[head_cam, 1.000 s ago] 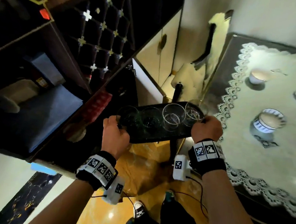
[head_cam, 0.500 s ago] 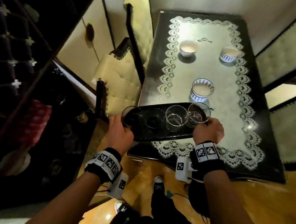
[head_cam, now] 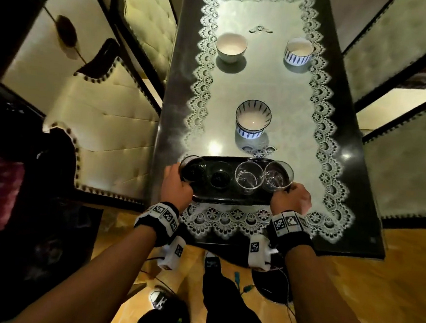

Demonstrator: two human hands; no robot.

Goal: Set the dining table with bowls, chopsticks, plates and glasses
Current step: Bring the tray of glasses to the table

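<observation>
Head view: a tray (head_cam: pixel 229 201) of four glasses (head_cam: pixel 248 179) is held at the near end of the table (head_cam: pixel 167 131).
The tray's left end is gripped by the left hand (head_cam: pixel 177 187) and its right end by the right hand (head_cam: pixel 291 197), fingers curled round the rim, probably so the load is kept level. Three bowls (head_cam: pixel 253 118) are already set on the lace cloth (head_cam: pixel 266 83).
</observation>
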